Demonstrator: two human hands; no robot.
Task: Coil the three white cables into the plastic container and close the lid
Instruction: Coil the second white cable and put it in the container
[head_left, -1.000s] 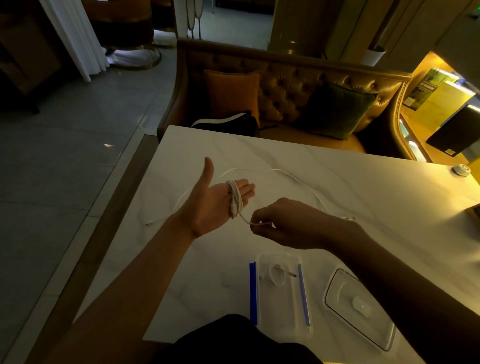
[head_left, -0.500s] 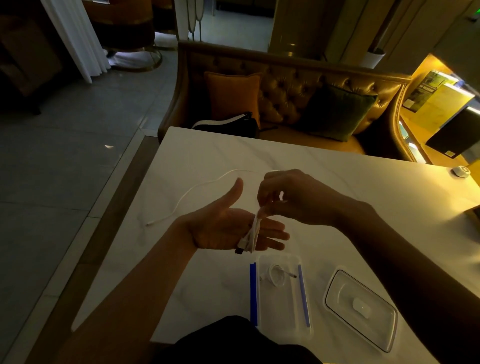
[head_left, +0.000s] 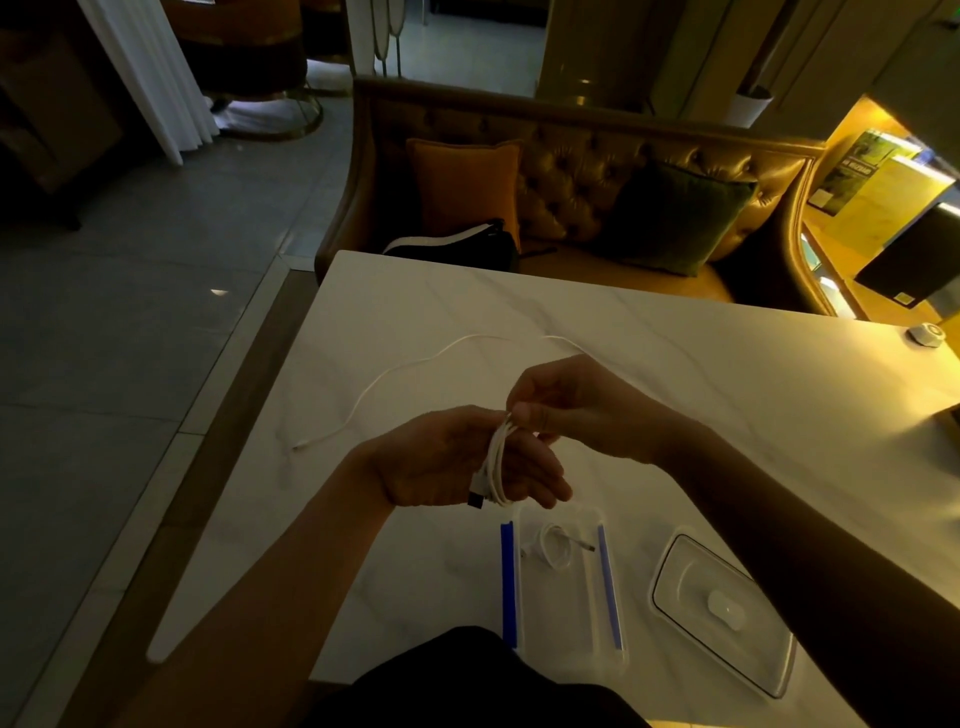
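My left hand (head_left: 441, 457) is held palm up above the table with a white cable (head_left: 496, 465) wound in several loops around its fingers; a dark plug hangs at the lower end. My right hand (head_left: 566, 402) pinches the top of that coil at the fingertips. A second white cable (head_left: 395, 371) lies loose on the marble table, curving toward the left edge. The clear plastic container (head_left: 566, 618) with blue side clips sits near me and holds one small coiled white cable (head_left: 555, 550). Its clear lid (head_left: 691, 629) lies flat to the right.
The white marble table (head_left: 701, 374) ends at the left over a dark floor. A tufted sofa (head_left: 576, 166) with orange and green cushions stands behind it. A small round white object (head_left: 927, 332) rests at the far right.
My right hand rose from below the left palm to the coil's top, winding more cable on. My left hand dropped lower and turned flatter. The loose cable on the table is shorter.
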